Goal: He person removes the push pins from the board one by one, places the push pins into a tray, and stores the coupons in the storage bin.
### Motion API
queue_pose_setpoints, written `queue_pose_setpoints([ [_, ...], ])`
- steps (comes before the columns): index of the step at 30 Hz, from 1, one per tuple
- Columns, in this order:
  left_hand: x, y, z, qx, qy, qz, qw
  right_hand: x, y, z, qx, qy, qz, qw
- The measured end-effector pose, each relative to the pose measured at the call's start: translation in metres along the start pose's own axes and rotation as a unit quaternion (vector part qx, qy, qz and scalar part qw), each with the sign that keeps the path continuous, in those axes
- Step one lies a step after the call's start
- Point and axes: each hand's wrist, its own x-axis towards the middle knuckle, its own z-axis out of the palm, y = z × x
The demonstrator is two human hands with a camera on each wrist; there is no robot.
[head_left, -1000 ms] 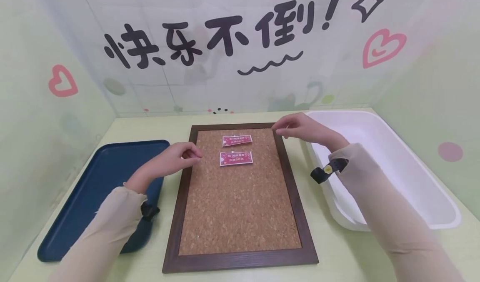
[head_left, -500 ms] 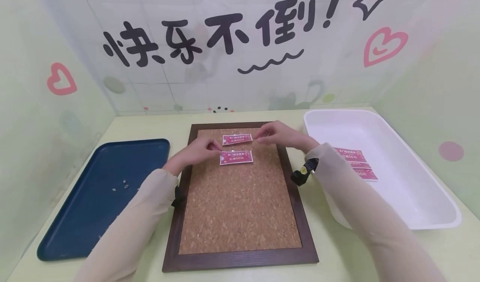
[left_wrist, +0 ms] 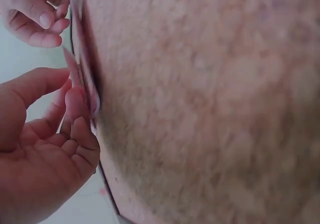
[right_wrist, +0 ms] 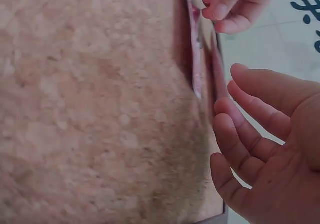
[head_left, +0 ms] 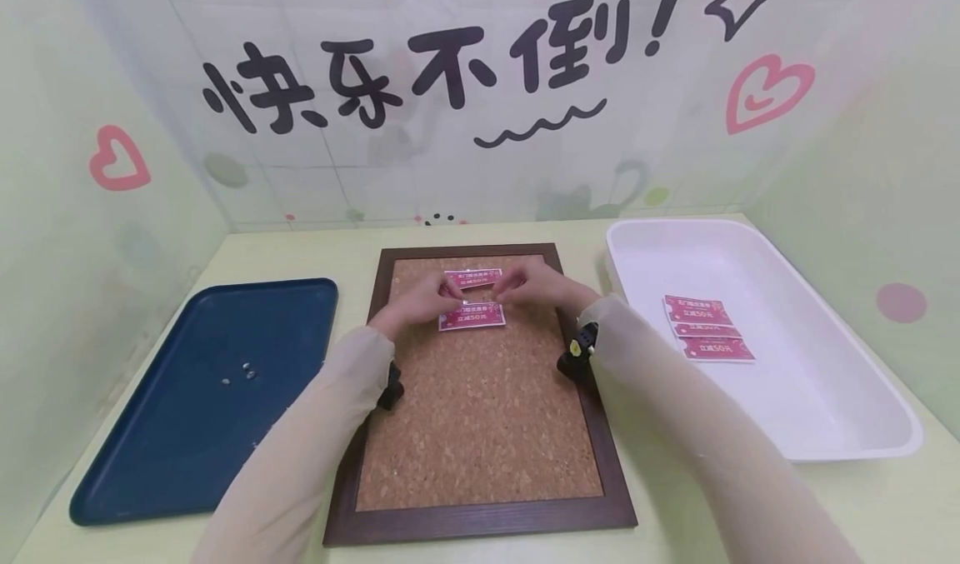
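Two pink printed coupons are pinned one above the other on a wood-framed cork board (head_left: 480, 431). My left hand (head_left: 420, 301) is at the left of the upper coupon (head_left: 474, 277), its fingertips just above the lower coupon (head_left: 471, 317). In the left wrist view, the left thumb and fingers (left_wrist: 75, 101) meet a coupon's edge; whether they pinch it cannot be made out. My right hand (head_left: 540, 285) is at the coupons' right side. Its thumb and fingers (right_wrist: 222, 124) stand apart beside the coupon's end in the right wrist view. A clear pin shows at the lower coupon's top edge.
To the left lies a dark blue tray (head_left: 187, 314) with several small clear pins. A white basin (head_left: 787, 381) on the right holds a few overlapping pink coupons (head_left: 705, 329). A printed wall (head_left: 420, 172) rises behind the table.
Both hands have moved inward from the board's sides to the coupons, the left going right and the right going left. The coupons in the basin have come into view.
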Motion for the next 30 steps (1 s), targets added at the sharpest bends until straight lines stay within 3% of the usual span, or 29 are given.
queue_pose_setpoints([
  [15, 0.012, 0.002, 0.011, -0.025, 0.029, -0.053, 0.9978, 0.007, 0.005, 0.013, -0.034, 0.005, 0.032, 0.9989],
  [23, 0.012, 0.005, 0.015, -0.020, 0.053, -0.068, 0.9961, 0.008, 0.002, 0.016, -0.040, 0.011, 0.048, 0.9980],
  [30, 0.013, 0.005, 0.017, -0.022, 0.049, -0.074, 0.9958, 0.008, 0.001, 0.017, -0.043, 0.018, 0.066, 0.9967],
])
